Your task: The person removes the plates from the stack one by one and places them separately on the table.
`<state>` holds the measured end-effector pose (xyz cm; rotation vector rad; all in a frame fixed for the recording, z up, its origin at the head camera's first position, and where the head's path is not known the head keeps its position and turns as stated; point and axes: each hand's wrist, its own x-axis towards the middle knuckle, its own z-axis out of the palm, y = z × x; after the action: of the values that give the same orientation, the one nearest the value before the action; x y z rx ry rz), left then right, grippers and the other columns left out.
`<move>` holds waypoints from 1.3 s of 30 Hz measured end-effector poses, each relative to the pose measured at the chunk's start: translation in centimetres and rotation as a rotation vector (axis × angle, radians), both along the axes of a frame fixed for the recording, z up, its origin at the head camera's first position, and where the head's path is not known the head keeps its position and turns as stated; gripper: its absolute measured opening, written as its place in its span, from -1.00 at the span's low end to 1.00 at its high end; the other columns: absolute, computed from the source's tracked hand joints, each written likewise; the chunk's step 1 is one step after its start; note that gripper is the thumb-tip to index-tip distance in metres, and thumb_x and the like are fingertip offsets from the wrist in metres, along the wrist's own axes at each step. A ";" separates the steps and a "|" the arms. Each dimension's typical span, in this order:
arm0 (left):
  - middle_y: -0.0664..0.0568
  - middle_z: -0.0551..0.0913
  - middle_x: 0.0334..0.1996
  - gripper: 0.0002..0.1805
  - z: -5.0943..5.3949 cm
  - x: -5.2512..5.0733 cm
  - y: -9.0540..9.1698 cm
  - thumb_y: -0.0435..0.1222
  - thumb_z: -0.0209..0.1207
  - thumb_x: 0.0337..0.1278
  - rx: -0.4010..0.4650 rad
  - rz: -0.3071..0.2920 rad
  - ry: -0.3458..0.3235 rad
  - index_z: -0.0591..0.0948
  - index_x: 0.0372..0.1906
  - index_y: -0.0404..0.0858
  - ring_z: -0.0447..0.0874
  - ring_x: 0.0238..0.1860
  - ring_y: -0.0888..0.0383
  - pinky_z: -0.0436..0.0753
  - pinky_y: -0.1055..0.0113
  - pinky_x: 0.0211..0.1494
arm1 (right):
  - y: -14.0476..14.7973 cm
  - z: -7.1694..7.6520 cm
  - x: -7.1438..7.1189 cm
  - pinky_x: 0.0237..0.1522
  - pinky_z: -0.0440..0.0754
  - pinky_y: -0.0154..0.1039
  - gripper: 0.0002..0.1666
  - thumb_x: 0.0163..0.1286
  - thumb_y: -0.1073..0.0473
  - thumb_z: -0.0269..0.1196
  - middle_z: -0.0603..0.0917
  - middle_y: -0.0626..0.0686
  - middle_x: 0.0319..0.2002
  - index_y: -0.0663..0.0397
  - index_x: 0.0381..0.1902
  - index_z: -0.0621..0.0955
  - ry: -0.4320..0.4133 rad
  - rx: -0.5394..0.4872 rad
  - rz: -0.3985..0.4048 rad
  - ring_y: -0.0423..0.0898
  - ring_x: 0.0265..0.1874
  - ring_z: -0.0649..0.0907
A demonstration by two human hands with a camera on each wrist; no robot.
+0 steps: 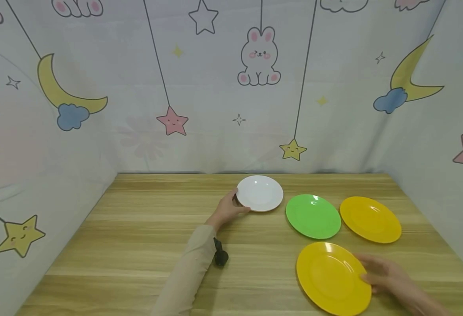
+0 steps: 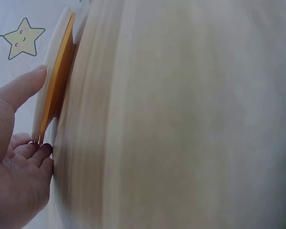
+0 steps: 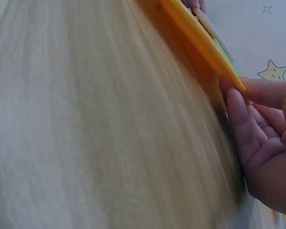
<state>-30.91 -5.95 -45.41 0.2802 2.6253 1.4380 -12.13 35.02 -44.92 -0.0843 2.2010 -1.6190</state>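
Note:
At the back middle of the table, my left hand (image 1: 227, 210) grips the near left edge of a round white plate (image 1: 260, 193). In the left wrist view, an orange rim (image 2: 59, 71) shows directly under the white plate (image 2: 46, 88); the head view hides it. My right hand (image 1: 385, 276) pinches the right edge of a yellow plate (image 1: 332, 278) at the front right, thumb on top and fingers below. In the right wrist view, this yellow plate (image 3: 207, 45) is tilted above the wooden surface.
A green plate (image 1: 313, 216) lies right of the white one. Farther right lies another yellow plate (image 1: 370, 219), close beside the green one. The wooden table (image 1: 137, 245) meets a patterned curtain (image 1: 215, 149) at the back and both sides.

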 end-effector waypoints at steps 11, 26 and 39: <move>-0.22 0.12 0.34 -0.05 0.0 0.1 0.1 -0.17 0.35 -0.12 0.000 0.007 0.006 0.10 0.35 -0.40 0.04 0.36 -0.05 0.14 0.18 0.38 | -0.4 0.5 -0.1 -0.31 0.66 -0.17 -0.27 0.21 0.21 0.22 0.32 0.54 0.10 0.57 0.19 0.22 0.101 0.101 0.029 -0.30 -0.24 0.60; -0.22 0.14 0.34 -0.04 0.2 0.1 0.1 -0.16 0.35 -0.13 -0.001 0.010 -0.002 0.11 0.35 -0.39 0.05 0.35 -0.05 0.14 0.18 0.37 | 0.1 0.7 -0.8 -0.34 0.62 -0.33 -0.41 0.20 0.22 0.24 0.53 0.40 -0.05 0.55 0.08 0.38 0.259 0.248 0.053 -0.42 -0.26 0.55; -0.22 0.14 0.33 -0.03 -0.1 -0.1 0.0 -0.14 0.35 -0.13 -0.007 0.004 0.003 0.10 0.35 -0.39 0.06 0.35 -0.05 0.16 0.16 0.37 | -2.0 4.3 -4.4 -0.38 0.61 -0.26 -0.39 0.34 -0.02 0.09 0.55 0.26 -0.01 0.35 0.17 0.38 0.239 0.306 -0.134 -0.32 -0.31 0.56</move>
<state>-31.05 -5.98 -45.52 0.2769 2.6347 1.4299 -16.54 33.02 -40.63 -0.0453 2.6648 -1.3780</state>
